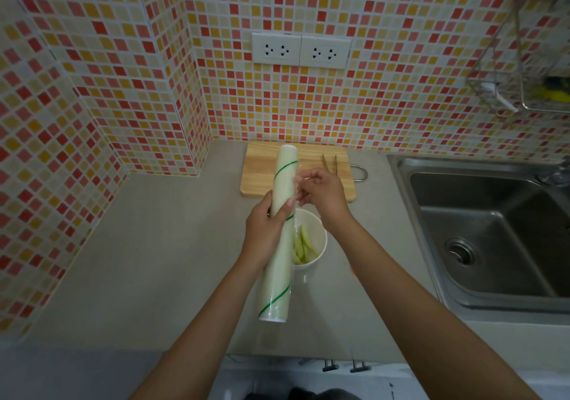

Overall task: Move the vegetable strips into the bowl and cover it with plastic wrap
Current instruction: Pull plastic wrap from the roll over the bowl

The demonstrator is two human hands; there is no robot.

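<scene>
Left hand (266, 226) gripping plastic wrap roll (280, 233) over white bowl (319, 236) mid-counter, vegetable strips (303, 247) inside, right hand (320, 191) seemingly pinching film edge, tongs (329, 165) on cutting board (311, 171) at back edge.

Two bare arms, no sleeves

Left hand (267, 230) and right hand (324, 194) are ungloved; dark clothing (308, 395) shows at 6 o'clock.

Your single head camera is looking forward and steeply down, close over the grey stone countertop (154, 245), with the mosaic-tiled wall (370, 106) filling twelve o'clock.
</scene>
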